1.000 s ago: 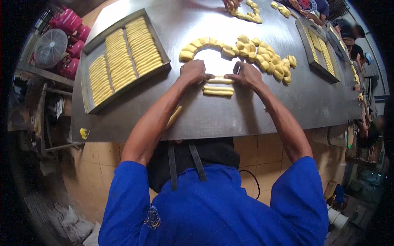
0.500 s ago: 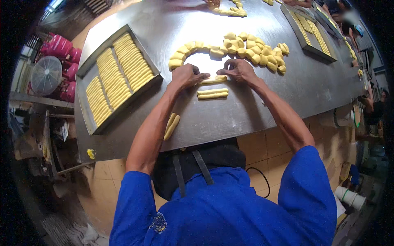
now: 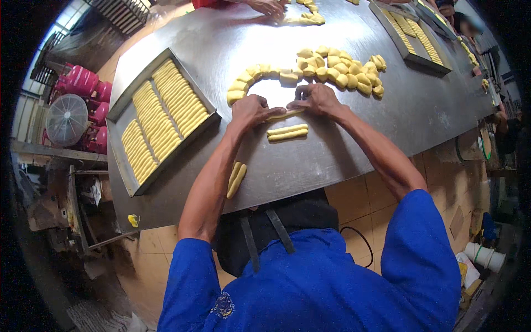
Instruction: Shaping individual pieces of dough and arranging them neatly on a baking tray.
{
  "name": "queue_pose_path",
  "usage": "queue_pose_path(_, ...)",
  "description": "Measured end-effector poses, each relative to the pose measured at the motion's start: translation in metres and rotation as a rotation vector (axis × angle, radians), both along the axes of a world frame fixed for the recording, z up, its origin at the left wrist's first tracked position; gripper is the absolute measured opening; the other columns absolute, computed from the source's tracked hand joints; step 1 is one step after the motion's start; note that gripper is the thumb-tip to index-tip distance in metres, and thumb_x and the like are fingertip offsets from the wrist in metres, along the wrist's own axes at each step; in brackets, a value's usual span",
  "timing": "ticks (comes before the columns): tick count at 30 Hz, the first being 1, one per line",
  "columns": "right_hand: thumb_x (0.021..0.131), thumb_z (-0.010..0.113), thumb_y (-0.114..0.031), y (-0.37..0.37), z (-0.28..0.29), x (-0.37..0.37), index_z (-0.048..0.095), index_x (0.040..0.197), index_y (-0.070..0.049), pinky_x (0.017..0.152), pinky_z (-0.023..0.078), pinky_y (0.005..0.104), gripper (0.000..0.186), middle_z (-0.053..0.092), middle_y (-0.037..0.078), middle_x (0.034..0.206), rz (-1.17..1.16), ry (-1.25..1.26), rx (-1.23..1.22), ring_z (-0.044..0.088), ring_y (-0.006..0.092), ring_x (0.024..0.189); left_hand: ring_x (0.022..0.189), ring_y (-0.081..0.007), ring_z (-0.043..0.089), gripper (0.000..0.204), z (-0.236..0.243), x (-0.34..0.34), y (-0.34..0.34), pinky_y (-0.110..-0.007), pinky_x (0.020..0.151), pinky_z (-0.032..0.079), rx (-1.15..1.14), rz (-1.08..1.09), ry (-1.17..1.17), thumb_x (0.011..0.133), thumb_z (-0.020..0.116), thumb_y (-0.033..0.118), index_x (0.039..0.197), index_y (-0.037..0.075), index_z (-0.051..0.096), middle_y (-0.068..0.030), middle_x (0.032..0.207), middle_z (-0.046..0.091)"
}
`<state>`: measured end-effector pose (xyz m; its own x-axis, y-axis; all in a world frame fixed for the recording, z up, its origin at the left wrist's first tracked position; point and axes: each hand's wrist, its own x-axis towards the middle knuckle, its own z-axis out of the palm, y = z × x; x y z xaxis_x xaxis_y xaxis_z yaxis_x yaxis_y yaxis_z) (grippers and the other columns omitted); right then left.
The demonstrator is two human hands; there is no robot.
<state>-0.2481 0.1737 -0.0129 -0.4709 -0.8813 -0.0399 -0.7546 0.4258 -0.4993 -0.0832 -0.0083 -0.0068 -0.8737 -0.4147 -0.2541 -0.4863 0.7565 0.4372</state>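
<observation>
My left hand [image 3: 251,112] and my right hand [image 3: 317,100] are close together on the metal table, fingers and thumbs closed on the two ends of a thin yellow dough strip [image 3: 286,114]. The fingers cover most of its ends. Just nearer to me lie two rolled dough sticks [image 3: 287,132], side by side. Another pair of dough sticks [image 3: 237,180] rests beside my left forearm. Beyond my hands, cut dough lumps [image 3: 243,83] form a curved row that runs into a heap of dough pieces [image 3: 343,67] on the right.
Left of my arm stands a metal tray [image 3: 213,116] with three rows of dough sticks. A second tray [image 3: 426,65] is at the far right. Across the table is a co-worker's hand [image 3: 268,6] near more dough. Pink gas cylinders [image 3: 77,80] stand past the left edge.
My hands have drawn closer together over the dough strip, and less of it shows between them. More of the co-worker's hand has come into sight. The whole view has shifted slightly.
</observation>
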Motion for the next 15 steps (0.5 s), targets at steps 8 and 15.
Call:
queue_pose_path(8, 0.078, 0.078, -0.058, -0.01, 0.003, 0.006, 0.074, 0.093, -0.009, 0.07, 0.052, 0.0403, 0.052, 0.071, 0.01, 0.079, 0.015, 0.061, 0.011, 0.069, 0.0265, 0.076, 0.073, -0.0312, 0.072, 0.073, -0.01, -0.007, -0.003, -0.044, 0.07, 0.055, -0.187, 0.02, 0.011, 0.072, 0.07, 0.077, 0.077, 0.005, 0.076, -0.016, 0.076, 0.073)
queue_pose_path(15, 0.077, 0.079, -0.058, -0.014, 0.018, -0.002, 0.074, 0.094, -0.007, 0.07, 0.052, 0.0412, 0.054, 0.071, 0.013, 0.081, 0.043, -0.046, 0.074, 0.068, 0.028, 0.075, 0.072, -0.0316, 0.071, 0.074, -0.001, -0.003, -0.006, -0.044, 0.068, 0.054, -0.098, 0.02, 0.012, 0.07, 0.071, 0.078, 0.076, 0.004, 0.076, -0.0161, 0.074, 0.072)
